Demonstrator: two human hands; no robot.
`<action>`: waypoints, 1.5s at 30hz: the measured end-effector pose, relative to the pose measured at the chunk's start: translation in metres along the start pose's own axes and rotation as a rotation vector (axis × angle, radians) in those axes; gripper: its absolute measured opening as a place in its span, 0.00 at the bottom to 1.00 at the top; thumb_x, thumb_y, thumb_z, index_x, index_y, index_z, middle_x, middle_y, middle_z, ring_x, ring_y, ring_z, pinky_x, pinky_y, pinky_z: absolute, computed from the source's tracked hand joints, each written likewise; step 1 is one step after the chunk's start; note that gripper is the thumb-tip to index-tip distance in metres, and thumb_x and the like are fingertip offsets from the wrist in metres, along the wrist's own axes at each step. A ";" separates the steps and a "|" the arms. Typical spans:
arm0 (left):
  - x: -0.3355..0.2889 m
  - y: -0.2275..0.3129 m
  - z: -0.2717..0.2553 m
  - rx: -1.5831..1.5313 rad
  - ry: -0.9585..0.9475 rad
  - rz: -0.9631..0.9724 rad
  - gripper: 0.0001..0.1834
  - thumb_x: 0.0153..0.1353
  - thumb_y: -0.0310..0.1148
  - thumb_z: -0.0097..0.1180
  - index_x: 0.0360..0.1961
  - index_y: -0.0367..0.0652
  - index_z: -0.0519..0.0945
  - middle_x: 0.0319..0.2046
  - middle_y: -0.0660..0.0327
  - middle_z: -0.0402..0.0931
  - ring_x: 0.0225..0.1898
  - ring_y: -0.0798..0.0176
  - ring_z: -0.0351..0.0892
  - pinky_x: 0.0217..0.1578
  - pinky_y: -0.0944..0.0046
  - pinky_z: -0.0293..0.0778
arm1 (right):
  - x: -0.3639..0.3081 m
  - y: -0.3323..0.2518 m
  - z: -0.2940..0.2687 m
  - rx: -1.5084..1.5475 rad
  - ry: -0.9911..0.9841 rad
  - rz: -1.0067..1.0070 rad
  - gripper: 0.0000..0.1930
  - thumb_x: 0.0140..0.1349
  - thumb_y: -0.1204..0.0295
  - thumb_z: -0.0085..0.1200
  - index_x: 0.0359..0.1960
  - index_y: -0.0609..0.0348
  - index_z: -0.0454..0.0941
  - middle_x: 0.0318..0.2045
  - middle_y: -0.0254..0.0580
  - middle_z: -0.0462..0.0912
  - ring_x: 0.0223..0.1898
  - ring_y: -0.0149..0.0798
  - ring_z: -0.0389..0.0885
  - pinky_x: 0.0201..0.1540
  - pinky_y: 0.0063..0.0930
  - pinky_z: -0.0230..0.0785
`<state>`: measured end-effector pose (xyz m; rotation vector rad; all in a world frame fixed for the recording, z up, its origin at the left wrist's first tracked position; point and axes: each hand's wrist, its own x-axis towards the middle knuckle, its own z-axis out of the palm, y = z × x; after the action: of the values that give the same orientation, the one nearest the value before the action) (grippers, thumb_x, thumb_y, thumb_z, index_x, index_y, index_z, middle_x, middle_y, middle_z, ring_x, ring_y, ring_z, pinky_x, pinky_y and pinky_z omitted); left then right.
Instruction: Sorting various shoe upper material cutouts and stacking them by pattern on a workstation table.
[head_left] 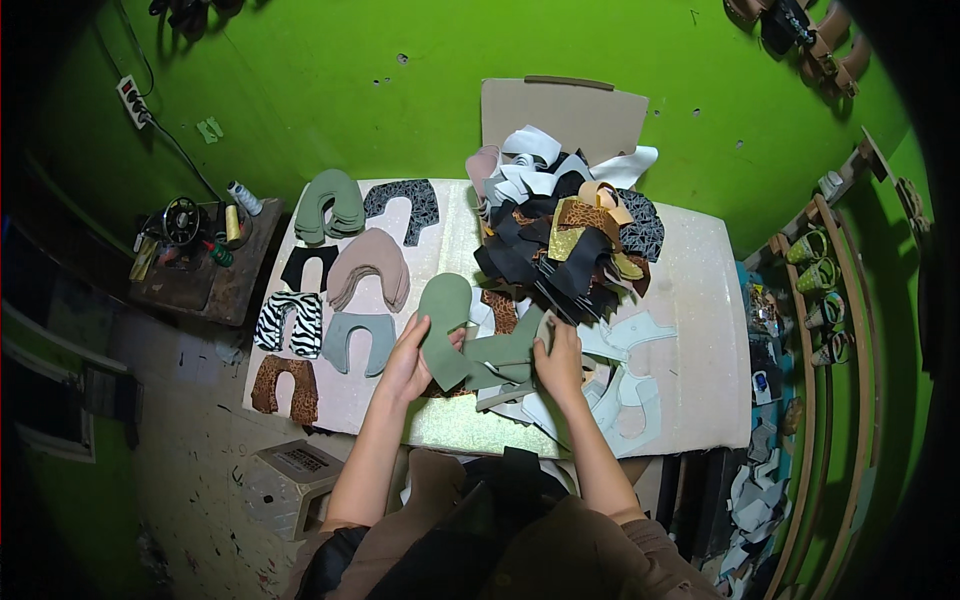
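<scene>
My left hand grips an olive-green curved cut piece, with the thumb on its near face and fingers behind. Around another olive-green piece, the fingers of my right hand are closed; how many layers it holds I cannot tell. Under and beside both hands lie loose pale grey-blue cut pieces and a leopard-print scrap. To the left sit sorted U-shaped pieces: a green stack, a pinkish-beige stack, a grey-blue one, a zebra-print one and a brown leopard one.
A heap of mixed scraps rises at the table's back, before a cardboard box flap. A sewing machine with thread spools stands left. A plastic stool is below the table. Wooden racks with sandals line the right wall.
</scene>
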<state>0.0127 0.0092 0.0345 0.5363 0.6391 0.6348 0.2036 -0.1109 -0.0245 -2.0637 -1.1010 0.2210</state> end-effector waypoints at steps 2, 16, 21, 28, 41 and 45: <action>0.006 -0.008 -0.008 -0.093 -0.006 -0.041 0.19 0.65 0.35 0.39 0.54 0.40 0.60 0.46 0.47 0.68 0.46 0.53 0.73 0.46 0.56 0.73 | 0.006 0.008 0.006 -0.164 0.010 0.145 0.26 0.51 0.66 0.52 0.51 0.68 0.64 0.44 0.55 0.69 0.45 0.55 0.68 0.49 0.40 0.62; 0.002 -0.015 -0.014 -0.406 -0.230 -0.232 0.26 0.67 0.42 0.28 0.60 0.36 0.52 0.59 0.52 0.57 0.47 0.55 0.72 0.49 0.56 0.70 | 0.014 0.000 -0.018 0.366 -0.020 0.125 0.14 0.54 0.75 0.38 0.38 0.60 0.76 0.32 0.55 0.79 0.35 0.49 0.78 0.39 0.33 0.68; -0.002 -0.014 -0.026 -0.069 -0.172 -0.216 0.26 0.67 0.44 0.25 0.60 0.40 0.53 0.56 0.53 0.63 0.41 0.59 0.74 0.44 0.58 0.73 | 0.022 -0.015 -0.032 0.832 -0.187 0.267 0.10 0.55 0.78 0.35 0.30 0.64 0.72 0.25 0.31 0.73 0.29 0.24 0.68 0.34 0.17 0.61; -0.009 -0.013 -0.027 0.057 -0.100 -0.168 0.26 0.67 0.45 0.25 0.60 0.41 0.55 0.53 0.54 0.66 0.42 0.60 0.74 0.44 0.58 0.73 | 0.027 -0.070 -0.061 0.922 -0.462 0.230 0.08 0.55 0.77 0.38 0.31 0.61 0.72 0.27 0.29 0.73 0.30 0.22 0.68 0.36 0.15 0.60; -0.024 -0.010 -0.018 -0.224 -0.379 -0.195 0.29 0.65 0.49 0.27 0.60 0.38 0.56 0.54 0.48 0.62 0.46 0.51 0.71 0.47 0.53 0.69 | 0.048 -0.081 -0.018 1.105 -0.782 0.426 0.08 0.55 0.78 0.40 0.33 0.60 0.71 0.28 0.32 0.74 0.30 0.26 0.71 0.35 0.19 0.65; -0.025 -0.012 -0.025 -0.289 -0.414 -0.175 0.31 0.64 0.50 0.33 0.59 0.36 0.56 0.54 0.45 0.62 0.42 0.57 0.73 0.42 0.56 0.73 | 0.041 -0.065 -0.001 1.087 -0.701 0.502 0.09 0.56 0.78 0.37 0.36 0.60 0.71 0.28 0.35 0.74 0.30 0.29 0.72 0.35 0.21 0.67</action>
<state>-0.0157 -0.0096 0.0198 0.3224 0.1946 0.4227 0.1881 -0.0591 0.0295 -1.1913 -0.5367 1.5058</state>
